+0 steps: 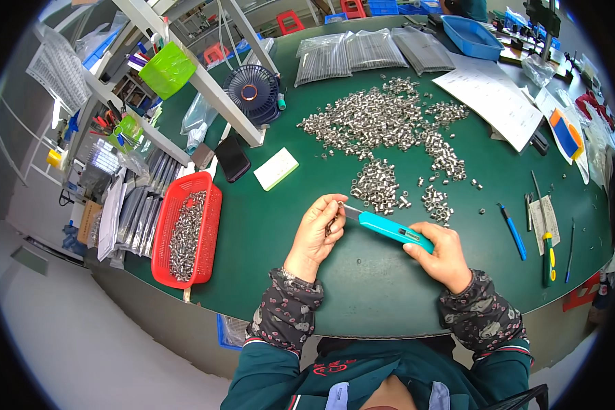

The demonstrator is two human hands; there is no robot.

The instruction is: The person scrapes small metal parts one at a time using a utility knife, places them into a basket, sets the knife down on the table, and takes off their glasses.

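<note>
Metal ring pinched at the fingertips of the left hand, above the green table, sits by the blade of a teal knife the closed right hand grips, work seemingly midway: pieces in the red basket perhaps done, heaped rings probably left.

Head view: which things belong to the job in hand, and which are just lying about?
Seemingly in use:
teal plastic-handled knife, in the right hand
small metallic pieces, in the left hand
heaped short silver metal tubes
red perforated plastic basket of metal bits

Seemingly lying about:
black rectangular phone
white green-edged card
green-and-yellow-handled tool
</note>
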